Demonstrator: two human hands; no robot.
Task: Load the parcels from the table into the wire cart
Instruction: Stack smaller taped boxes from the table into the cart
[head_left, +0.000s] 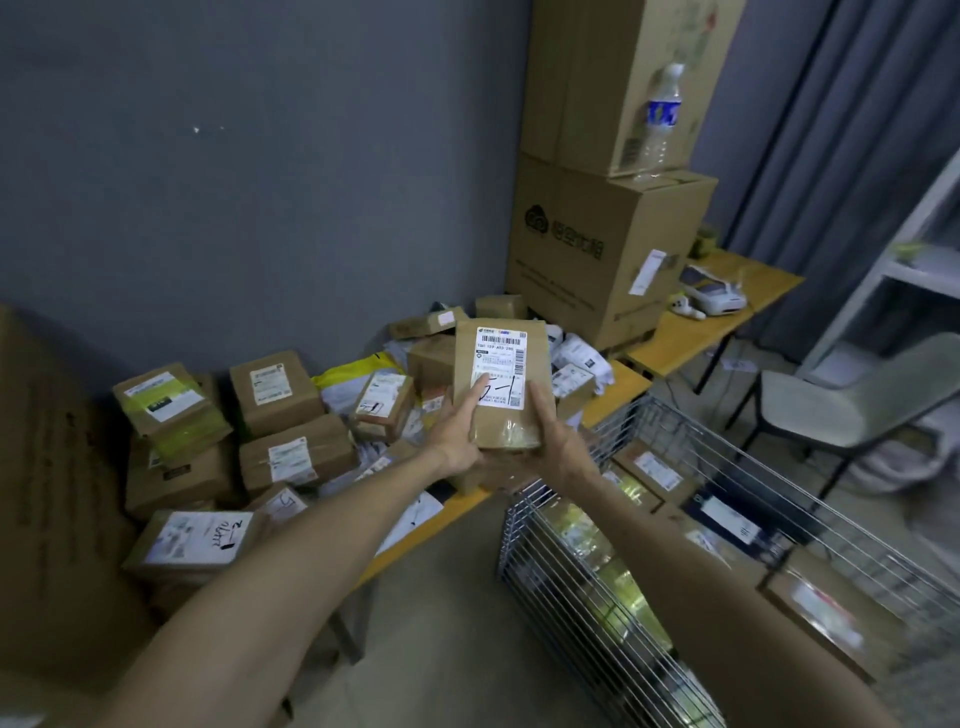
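A: Where is the parcel?
B: Brown parcel (535, 358) is off the worktop (618, 389), held upright in the air over its front edge. The white label faces the camera. A black handwritten mark on it reads like "5-1".

A: Hands?
B: Both on it. Left hand (457, 434) holds the lower left corner, index finger (480, 392) laid straight across the label. Its other fingers are hidden behind the parcel, so I cannot tell how they lie. Right hand (558, 447) grips the lower right edge, thumb on the front face, fingers behind.

A: Wire cart?
B: Wire cart (566, 582) is at lower right, just beside the worktop, open on top. Several labelled boxes (657, 470) lie inside. The parcel is not over it: it hangs up and left of the cart's near corner.

A: On the worktop?
B: A pile of labelled cartons (275, 392) against the grey wall, stacked two high at left, with pale mailer bags (576, 353) among them. One near box (197, 540) carries scrawled marker writing on its label.

A: Surroundings?
B: Two large cartons (597, 249) stacked in the corner. A clear water bottle (662, 114) stands on the lower one, beside the upper. A second worktop (691, 332) beyond carries a small white device (717, 296). A pale chair (831, 405) stands behind the cart, and a grey curtain (857, 156) hangs at far right.
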